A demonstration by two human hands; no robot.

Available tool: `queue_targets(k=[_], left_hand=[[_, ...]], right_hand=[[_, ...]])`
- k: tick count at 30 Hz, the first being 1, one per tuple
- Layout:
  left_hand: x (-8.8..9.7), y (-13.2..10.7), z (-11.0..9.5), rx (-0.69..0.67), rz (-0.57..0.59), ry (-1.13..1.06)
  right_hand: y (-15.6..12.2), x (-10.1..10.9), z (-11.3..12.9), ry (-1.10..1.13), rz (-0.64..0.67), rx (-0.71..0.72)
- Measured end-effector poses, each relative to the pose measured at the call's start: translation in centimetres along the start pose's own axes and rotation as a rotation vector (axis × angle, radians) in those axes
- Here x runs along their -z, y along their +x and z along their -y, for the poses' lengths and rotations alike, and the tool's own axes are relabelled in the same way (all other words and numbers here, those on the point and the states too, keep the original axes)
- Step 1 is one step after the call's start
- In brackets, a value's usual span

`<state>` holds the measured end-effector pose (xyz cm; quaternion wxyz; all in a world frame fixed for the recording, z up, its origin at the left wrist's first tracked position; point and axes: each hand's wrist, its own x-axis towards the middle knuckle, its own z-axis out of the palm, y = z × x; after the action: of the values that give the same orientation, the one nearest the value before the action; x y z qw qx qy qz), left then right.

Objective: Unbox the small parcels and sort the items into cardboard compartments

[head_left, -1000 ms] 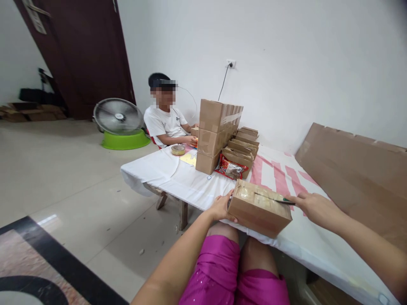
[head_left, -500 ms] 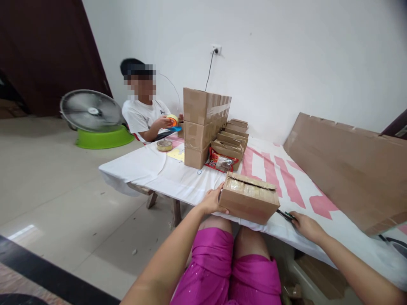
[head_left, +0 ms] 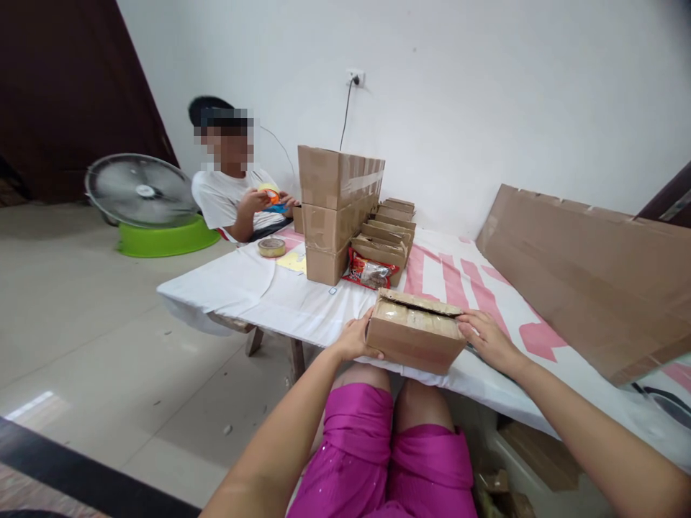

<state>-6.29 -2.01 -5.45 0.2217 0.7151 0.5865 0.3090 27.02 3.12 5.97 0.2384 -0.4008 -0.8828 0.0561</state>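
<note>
At the table's near edge sits a cardboard box, its long top flap slightly raised and clear tape shining on top. My left hand is closed round the box's left end, thumb on the front face. At the opposite end, my right hand grips the top right corner, fingertips by the flap's edge. A dark tool, mostly hidden, lies under the right hand. Just behind the box rests a red and clear packet, leaning against a row of open cardboard boxes.
Taped boxes form a tall stack left of the open ones. Beyond it a seated person holds a tape roll. Another tape roll lies on the white cloth. A large cardboard sheet stands at right; a fan is at left.
My right hand has let go of the dark-bladed tool on the table and moved left onto the box's right end. My left hand keeps its hold. The view has shifted slightly.
</note>
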Motion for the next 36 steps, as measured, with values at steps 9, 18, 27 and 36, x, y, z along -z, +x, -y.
queue_targets(k=[9,18,27,36], left_hand=[[-0.1,-0.1,0.3,-0.012,-0.002,0.001],[-0.3,0.0,0.5,0.007,-0.019,-0.003],[-0.1,-0.1,0.2,0.005,-0.036,-0.072],[-0.2,0.0,0.7,-0.008,-0.023,-0.091]], right_hand=[[-1.8,1.0,3.1,0.421,0.006,-0.056],[0.1,-0.1,4.5,0.066,0.133,0.098],[2.6,-1.6,2.7,-0.350,0.157,0.083],[4.9,-2.4,2.6,-0.467,0.088,-0.018]])
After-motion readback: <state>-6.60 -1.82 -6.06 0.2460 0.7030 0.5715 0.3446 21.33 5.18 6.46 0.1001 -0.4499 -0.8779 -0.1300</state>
